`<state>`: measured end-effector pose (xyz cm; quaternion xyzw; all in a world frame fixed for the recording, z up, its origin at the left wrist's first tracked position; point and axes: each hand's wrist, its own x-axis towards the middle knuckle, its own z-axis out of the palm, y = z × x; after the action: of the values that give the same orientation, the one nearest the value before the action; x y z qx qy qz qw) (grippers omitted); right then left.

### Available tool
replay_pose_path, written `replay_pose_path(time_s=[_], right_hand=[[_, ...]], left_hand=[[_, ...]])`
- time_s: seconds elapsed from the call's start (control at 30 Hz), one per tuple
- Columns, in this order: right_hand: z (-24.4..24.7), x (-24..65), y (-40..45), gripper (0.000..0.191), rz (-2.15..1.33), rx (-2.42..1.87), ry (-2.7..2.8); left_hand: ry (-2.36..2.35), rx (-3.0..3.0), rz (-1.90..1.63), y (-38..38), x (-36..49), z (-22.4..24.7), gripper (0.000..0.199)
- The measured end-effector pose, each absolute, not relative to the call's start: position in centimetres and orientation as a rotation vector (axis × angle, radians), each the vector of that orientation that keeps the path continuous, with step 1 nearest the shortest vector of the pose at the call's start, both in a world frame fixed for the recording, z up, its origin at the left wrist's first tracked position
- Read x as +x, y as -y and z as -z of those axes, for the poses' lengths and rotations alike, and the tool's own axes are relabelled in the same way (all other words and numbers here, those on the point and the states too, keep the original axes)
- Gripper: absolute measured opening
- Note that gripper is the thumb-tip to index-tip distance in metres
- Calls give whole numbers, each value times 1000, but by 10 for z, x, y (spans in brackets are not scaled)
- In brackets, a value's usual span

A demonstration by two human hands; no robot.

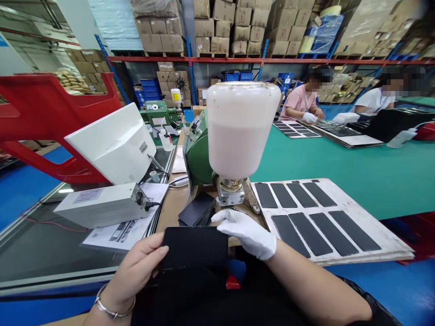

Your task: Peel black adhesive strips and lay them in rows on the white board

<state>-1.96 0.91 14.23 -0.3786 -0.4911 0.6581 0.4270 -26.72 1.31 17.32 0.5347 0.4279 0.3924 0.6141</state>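
Note:
My left hand [141, 260], bare and with a silver bangle at the wrist, is closed on the left edge of a flat black rectangular panel [195, 248]. Its thumb lies on top of the panel. At the panel's far right corner is my right hand [246, 231], in a white glove, its fingers stretched out to the left; whether they touch the panel is hard to tell. Just above the glove hangs the metal head [231, 195] of a green machine [197, 156], topped by a bottle of whitish liquid [239, 131]. Behind the panel lies a stack of dark panels [197, 208].
On the right, a white board [367, 226] carries several dark panels in two rows on the green table [340, 167]. Left are a grey metal box [102, 203], a white monitor [115, 145] and a red plastic chair [54, 122]. Two people sit at the far right.

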Motion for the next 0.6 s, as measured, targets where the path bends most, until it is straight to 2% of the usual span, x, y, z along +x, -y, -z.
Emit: replay_pose_path(time_s=[0.07, 0.13, 0.2, 0.27, 0.37, 0.5, 0.6], right_hand=[[-139, -4, -7, 50, -1630, -1097, 1344], [-137, 6, -4, 57, -1560, -1215, 1527], [-135, 12, 1, 54, -1462, -1294, 1656], [-131, 16, 6, 42, -1438, -1319, 1697], [-126, 21, 12, 26, -1579, -1247, 1563], [-126, 30, 20, 32, -1689, -1002, 1221], [-129, 37, 23, 35, -1618, -897, 1016]], left_hand=[[-889, 1490, -658, -21, -250, -182, 9], [-805, 1650, -469, -28, -230, -186, 13], [-750, 1695, -345, -35, -211, -184, 15], [-711, 1646, -269, -41, -196, -177, 13], [-688, 1427, -288, -50, -179, -156, 21], [-594, 1104, -465, -55, -161, -129, 46], [-473, 997, -474, -52, -148, -120, 51]])
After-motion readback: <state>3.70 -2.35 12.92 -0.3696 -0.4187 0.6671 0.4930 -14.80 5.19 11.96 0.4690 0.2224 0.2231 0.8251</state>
